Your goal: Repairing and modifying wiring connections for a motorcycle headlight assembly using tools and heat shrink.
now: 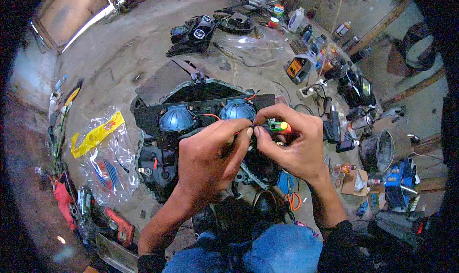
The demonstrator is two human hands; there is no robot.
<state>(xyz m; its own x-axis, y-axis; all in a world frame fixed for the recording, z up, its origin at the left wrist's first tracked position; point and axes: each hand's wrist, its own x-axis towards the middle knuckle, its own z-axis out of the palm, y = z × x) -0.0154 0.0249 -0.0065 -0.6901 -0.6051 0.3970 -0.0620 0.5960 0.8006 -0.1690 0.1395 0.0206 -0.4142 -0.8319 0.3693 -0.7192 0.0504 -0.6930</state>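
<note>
In front of me lies an open headlight housing (158, 177) with a black plate (210, 111) across it. Two projector lamps with blue-grey ribbed bowls, the left lamp (177, 119) and the right lamp (237, 109), sit on the plate. A thin orange wire (209, 115) runs from beside the left lamp toward my fingers. My left hand (213, 151) is closed in a pinch on a thin wire. My right hand (291, 139) pinches at the same spot, its fingertips almost touching the left's. A green and yellow-red piece (279, 126) shows by its curled fingers; whether they grip it is unclear.
Left of the housing is a clear plastic bag (112, 172) with a yellow strip. Orange-handled scissors (292, 201) lie near my right knee. Another black headlight unit (193, 36) lies farther off. Bottles, tools and a metal pot (377, 150) crowd the right side.
</note>
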